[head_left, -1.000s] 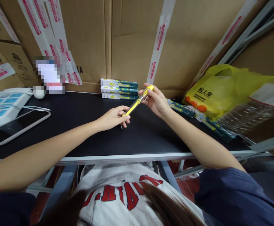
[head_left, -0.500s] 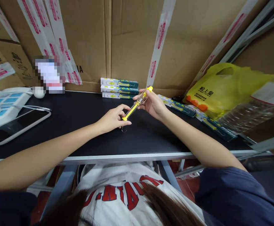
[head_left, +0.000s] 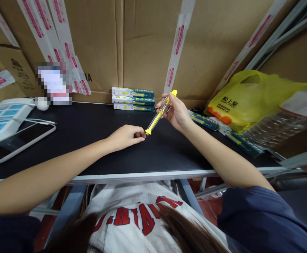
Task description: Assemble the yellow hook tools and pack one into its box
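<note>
A clear tube with yellow ends and a yellow scale inside [head_left: 155, 121] slants over the black table [head_left: 100, 160], its upper end to the right. My right hand [head_left: 176, 111] grips it near the upper end, between thumb and fingers. At the lower end, my left hand [head_left: 128, 136] has its fingers curled and pinched by a small metal hook, which is partly hidden by the fingertips. Behind the hands stands a stack of slim printed boxes [head_left: 133, 101] against the cardboard.
More slim boxes [head_left: 240, 140] lie at the right, beside a yellow plastic bag [head_left: 244, 98] and clear plastic packaging [head_left: 277, 130]. On the left are a white power strip [head_left: 10, 112], a dark-screened device [head_left: 19, 140] and a pixelated phone-like object [head_left: 54, 84]. Cardboard [head_left: 148, 45] rises behind.
The tube has shifted right and slightly up with my right hand. My left hand has slid off the tube's body toward the hook below its lower end.
</note>
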A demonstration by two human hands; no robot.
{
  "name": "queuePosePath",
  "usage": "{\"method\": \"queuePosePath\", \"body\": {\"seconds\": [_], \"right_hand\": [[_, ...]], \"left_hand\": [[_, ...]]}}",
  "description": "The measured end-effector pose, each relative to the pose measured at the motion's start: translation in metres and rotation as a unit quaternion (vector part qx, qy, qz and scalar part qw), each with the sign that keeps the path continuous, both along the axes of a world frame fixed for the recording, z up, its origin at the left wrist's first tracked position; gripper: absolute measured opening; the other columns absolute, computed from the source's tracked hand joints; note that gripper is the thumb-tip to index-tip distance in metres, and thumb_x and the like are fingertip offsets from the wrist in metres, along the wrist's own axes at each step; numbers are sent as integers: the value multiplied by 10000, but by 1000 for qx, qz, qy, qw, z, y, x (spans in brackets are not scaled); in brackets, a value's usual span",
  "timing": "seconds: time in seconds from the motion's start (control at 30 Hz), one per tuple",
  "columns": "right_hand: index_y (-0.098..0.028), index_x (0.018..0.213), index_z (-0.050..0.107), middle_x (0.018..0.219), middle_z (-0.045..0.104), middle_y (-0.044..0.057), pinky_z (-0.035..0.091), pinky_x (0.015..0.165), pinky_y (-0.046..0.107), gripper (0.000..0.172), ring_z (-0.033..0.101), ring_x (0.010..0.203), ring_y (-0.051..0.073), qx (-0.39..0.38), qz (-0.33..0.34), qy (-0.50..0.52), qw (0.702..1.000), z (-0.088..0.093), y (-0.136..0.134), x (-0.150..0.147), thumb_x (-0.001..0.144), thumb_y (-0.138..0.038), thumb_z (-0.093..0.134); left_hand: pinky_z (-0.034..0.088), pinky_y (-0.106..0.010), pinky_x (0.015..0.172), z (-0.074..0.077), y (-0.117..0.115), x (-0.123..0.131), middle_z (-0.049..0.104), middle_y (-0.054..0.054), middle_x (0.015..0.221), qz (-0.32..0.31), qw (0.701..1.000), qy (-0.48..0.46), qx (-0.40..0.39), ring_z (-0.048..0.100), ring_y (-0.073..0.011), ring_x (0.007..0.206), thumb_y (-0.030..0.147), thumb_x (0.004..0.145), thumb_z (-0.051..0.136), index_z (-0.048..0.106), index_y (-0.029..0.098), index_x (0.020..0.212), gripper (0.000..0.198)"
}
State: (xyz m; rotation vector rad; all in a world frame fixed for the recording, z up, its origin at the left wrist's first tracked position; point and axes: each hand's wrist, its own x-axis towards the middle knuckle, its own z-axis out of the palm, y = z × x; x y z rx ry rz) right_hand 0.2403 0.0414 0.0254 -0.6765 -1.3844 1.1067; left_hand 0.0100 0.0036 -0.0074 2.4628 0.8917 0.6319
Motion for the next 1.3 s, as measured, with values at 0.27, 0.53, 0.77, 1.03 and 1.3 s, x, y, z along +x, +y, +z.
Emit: {"method": "queuePosePath", "body": {"seconds": [0.27,0.53,0.77,1.03,1.3], "right_hand": [[-241,992,541,806,726,-14,550,619,231,420,686,690,117,3,-2,-1,1000,0,-4,-3,838,-626,604],[-240,975,537,791,720,-17,547,619,232,438,675,673,117,-14,-5,2,1000,1,-7,-6,826,-646,602],[-246,959,511,848,735,-15,559,661,245,424,685,711,117,-3,7,19,1000,1,-8,-7,835,-643,596],[-255,952,472,893,745,-11,582,695,281,436,708,754,131,7,8,9,1000,-2,-12,-12,839,-664,576],[-246,947,484,913,746,0,592,713,291,421,718,780,136,19,18,3,1000,1,-14,-10,854,-647,569]], "left_hand": [[322,-255,575,6,-9,0,615,-23,811,8,967,160,198,575,-141,711,370,970,460,669,173,814,326],[305,-261,570,7,-13,1,626,-25,824,1,963,178,202,566,-136,685,344,976,450,656,168,816,315],[336,-249,589,4,-10,3,636,-11,759,31,993,70,94,559,-133,668,487,899,568,643,171,785,344],[327,-276,581,11,-17,5,656,-28,811,89,987,101,91,600,-184,703,492,950,452,582,192,897,331],[352,-295,606,3,-17,6,551,-5,735,46,997,50,36,528,-167,647,445,985,313,399,218,827,290]]}}
